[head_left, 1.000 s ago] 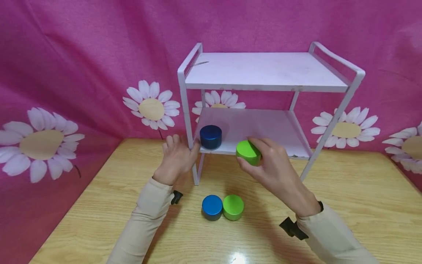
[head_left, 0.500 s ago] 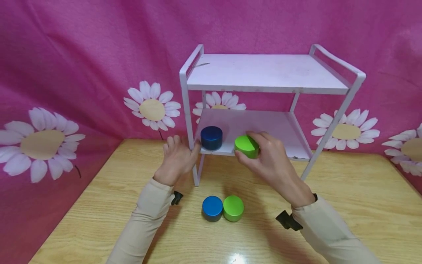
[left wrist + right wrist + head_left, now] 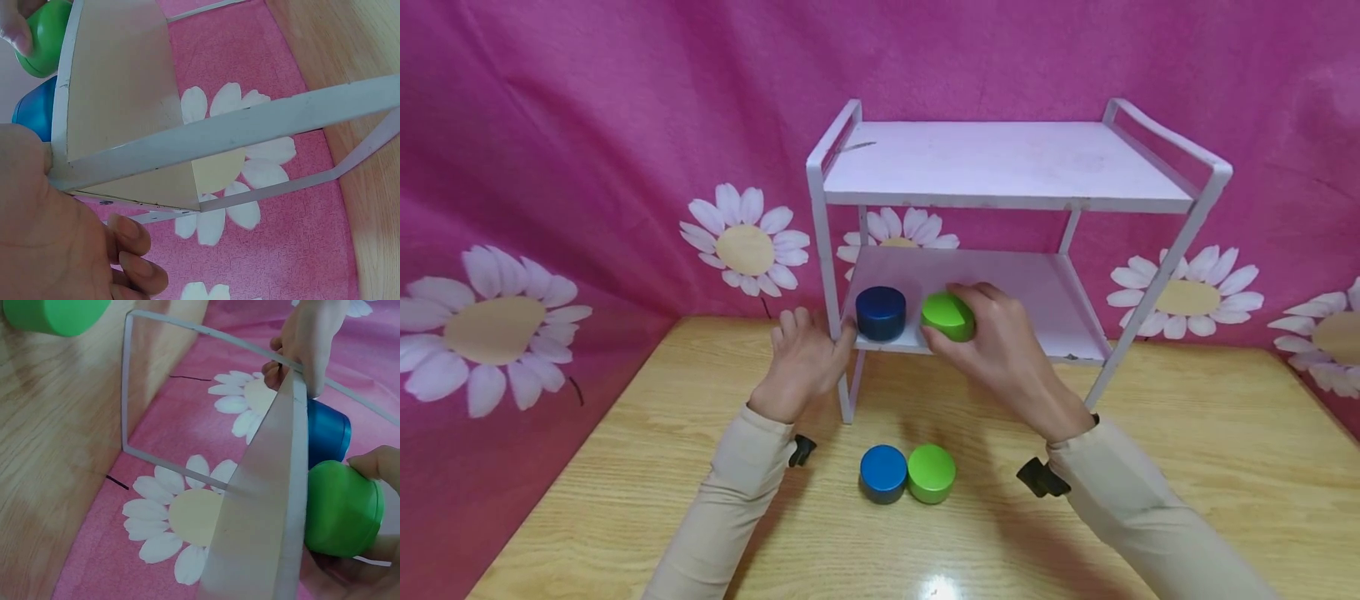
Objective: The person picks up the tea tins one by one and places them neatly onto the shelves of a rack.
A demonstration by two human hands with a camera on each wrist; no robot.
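Note:
My right hand (image 3: 1000, 342) grips a short green round tin (image 3: 947, 317) between thumb and fingers at the front edge of the lower shelf (image 3: 1022, 292). In the right wrist view this green tin (image 3: 342, 509) appears against the shelf board. Just left of it stands a dark blue round tin (image 3: 881, 314), a small gap apart. My left hand (image 3: 801, 362) holds the front left post (image 3: 827, 275) of the white rack, with the thumb on the inner side. A second blue tin (image 3: 883, 473) and a second green tin (image 3: 932, 473) stand side by side on the table.
The two-tier rack's upper shelf (image 3: 1000, 158) overhangs the lower one, with raised side rails. A pink cloth (image 3: 625, 125) with daisies hangs behind the wooden table (image 3: 700, 367). Black straps show at both wrists.
My right hand has moved left and slightly up with the green tin, bringing it nearer the blue tin on the lower shelf. The left hand stays on the post.

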